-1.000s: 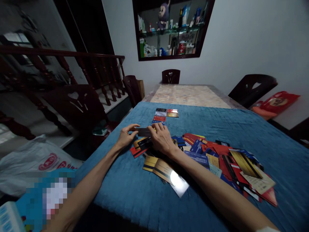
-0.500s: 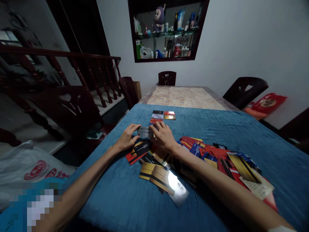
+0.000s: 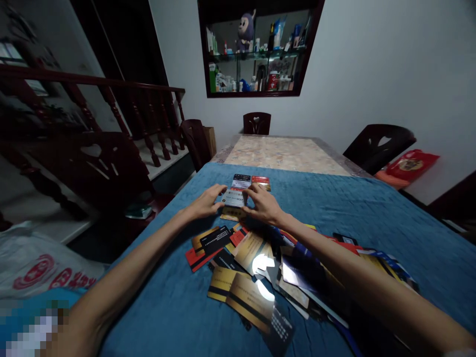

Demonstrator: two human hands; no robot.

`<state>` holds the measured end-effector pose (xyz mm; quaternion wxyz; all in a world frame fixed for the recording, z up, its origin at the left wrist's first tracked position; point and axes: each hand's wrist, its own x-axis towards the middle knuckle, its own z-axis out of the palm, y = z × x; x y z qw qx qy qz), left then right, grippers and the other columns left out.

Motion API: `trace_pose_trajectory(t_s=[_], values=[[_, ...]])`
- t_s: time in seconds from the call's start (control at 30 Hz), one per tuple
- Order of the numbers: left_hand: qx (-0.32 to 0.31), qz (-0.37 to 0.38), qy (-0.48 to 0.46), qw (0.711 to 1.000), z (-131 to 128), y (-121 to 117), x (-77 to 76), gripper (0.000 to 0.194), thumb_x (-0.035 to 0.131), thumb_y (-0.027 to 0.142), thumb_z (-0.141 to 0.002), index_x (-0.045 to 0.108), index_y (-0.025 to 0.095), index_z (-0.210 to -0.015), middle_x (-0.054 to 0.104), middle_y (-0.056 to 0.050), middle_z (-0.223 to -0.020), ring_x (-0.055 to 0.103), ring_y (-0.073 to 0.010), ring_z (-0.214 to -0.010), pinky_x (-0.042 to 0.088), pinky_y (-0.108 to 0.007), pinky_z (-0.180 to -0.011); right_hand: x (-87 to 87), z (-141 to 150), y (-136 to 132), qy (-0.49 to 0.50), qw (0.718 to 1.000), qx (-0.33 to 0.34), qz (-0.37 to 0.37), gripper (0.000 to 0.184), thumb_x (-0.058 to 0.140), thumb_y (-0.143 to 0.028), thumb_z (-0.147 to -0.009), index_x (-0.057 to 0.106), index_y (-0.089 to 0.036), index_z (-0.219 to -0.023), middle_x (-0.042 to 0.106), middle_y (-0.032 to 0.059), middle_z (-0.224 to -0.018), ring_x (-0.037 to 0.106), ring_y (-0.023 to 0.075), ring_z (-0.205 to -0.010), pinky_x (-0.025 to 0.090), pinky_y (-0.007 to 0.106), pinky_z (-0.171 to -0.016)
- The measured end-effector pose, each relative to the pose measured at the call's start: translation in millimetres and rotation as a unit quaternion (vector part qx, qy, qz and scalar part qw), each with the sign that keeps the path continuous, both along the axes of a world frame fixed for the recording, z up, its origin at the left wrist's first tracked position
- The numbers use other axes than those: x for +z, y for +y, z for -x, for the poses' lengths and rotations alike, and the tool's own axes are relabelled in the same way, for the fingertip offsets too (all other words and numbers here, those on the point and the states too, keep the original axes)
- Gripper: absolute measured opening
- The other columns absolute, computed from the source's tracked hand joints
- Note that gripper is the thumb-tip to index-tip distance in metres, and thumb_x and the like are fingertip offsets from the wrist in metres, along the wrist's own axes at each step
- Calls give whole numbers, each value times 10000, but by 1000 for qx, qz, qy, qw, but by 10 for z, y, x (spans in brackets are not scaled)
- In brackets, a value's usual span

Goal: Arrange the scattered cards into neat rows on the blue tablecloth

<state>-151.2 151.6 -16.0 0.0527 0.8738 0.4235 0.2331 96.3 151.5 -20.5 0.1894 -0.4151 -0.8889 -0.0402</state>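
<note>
A silver-grey bank card (image 3: 234, 198) is pinched at its left edge by my left hand (image 3: 206, 202) and at its right edge by my right hand (image 3: 265, 204). It faces me just above a column of laid-out cards, partly hiding them. A gold card (image 3: 231, 213) shows below it. At the column's far end lies a black card (image 3: 242, 177), with a red and gold card (image 3: 261, 182) to its right. Nearer me spreads a loose heap of cards, among them a black one (image 3: 215, 240) and a gold one (image 3: 250, 301); my right forearm hides part of it.
A blue cloth (image 3: 163, 302) covers the near part of the table, and a patterned cover (image 3: 275, 152) shows beyond. Dark wooden chairs (image 3: 257, 124) stand around it. A white plastic bag (image 3: 40, 267) lies at the left, a red bag (image 3: 414, 166) at the right.
The card has tipped from nearly edge-on to show its silver-grey face, and both hands have carried it away from the heap to the laid-out cards. The view has shifted slightly.
</note>
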Motion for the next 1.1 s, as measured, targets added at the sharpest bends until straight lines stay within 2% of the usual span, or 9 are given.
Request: trace_pose_trajectory(t_s=[0.13,0.43,0.63,0.83,1.1], values=[[-4,16,3,1000,-51,273,31,473,659,199,-781,586,150,-1245,635,-79,-1059,592,-223,-980,487,-369,-927,15,-60,240,3,1000,16,-4,451,630,-402,-861,607,-151,-1234,568,148,-1217,509,285,-1090,447,397,-917],[29,38,18,999,-192,831,121,291,687,241,-725,675,126,-992,640,-60,-931,574,-208,-856,466,-305,-789,67,-120,782,-23,1000,7,2,406,632,-383,-865,643,-156,-1201,578,143,-1201,511,284,-1042,434,369,-880],[54,32,39,997,-321,1183,75,275,689,190,-669,693,134,-938,661,-52,-894,584,-216,-850,469,-297,-781,24,-159,1141,-35,998,-23,35,378,638,-360,-869,659,-176,-1198,586,135,-1216,522,290,-1075,438,353,-879],[63,87,51,993,-406,1392,-48,297,652,165,-649,715,108,-934,679,-54,-850,583,-200,-779,445,-267,-698,-108,-159,1341,-58,994,-60,68,444,658,-397,-866,649,-193,-1261,604,138,-1251,536,302,-1102,430,346,-893],[43,148,54,987,-390,1574,-112,206,592,192,-628,694,119,-792,602,8,-655,501,-144,-628,350,-237,-578,-223,-125,1477,-72,994,-49,66,335,642,-380,-888,708,-206,-1167,663,127,-1188,572,261,-1076,380,334,-960]])
